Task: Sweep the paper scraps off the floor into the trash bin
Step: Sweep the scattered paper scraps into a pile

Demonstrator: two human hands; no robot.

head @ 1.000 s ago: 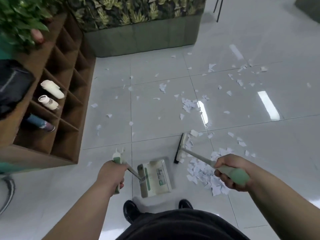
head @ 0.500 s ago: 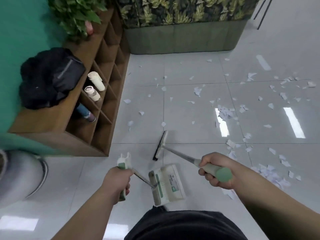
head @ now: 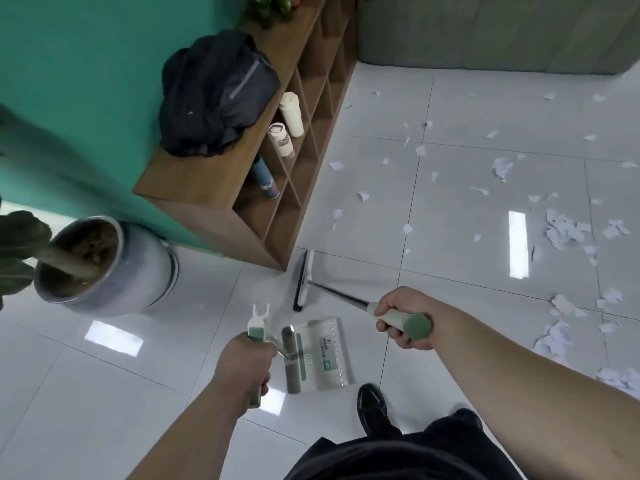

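Since a second ago the gaze has swung left, and the broom (head: 304, 282) has gone with it: its head now sits near the corner of the shelf (head: 221, 199), well apart from the scraps (head: 562, 230), which lie scattered and in loose heaps off to the right on the floor (head: 450, 202). The right hand (head: 403, 318) is wrapped round the broom's green grip at the top of the shaft. The left hand (head: 244, 358) grips the upright handle of the dustpan (head: 325, 355), whose tray rests on the floor just in front of a shoe. The tray looks empty, though its glare makes that hard to confirm. No bin is in view. The scraps are thin, weightless paper on glossy tile, so they should slide easily but lift and scatter under a fast stroke; slow, low pulls suit them. The broom seems light and stiff, so the high grip gives reach, and a lower hold would give more control.
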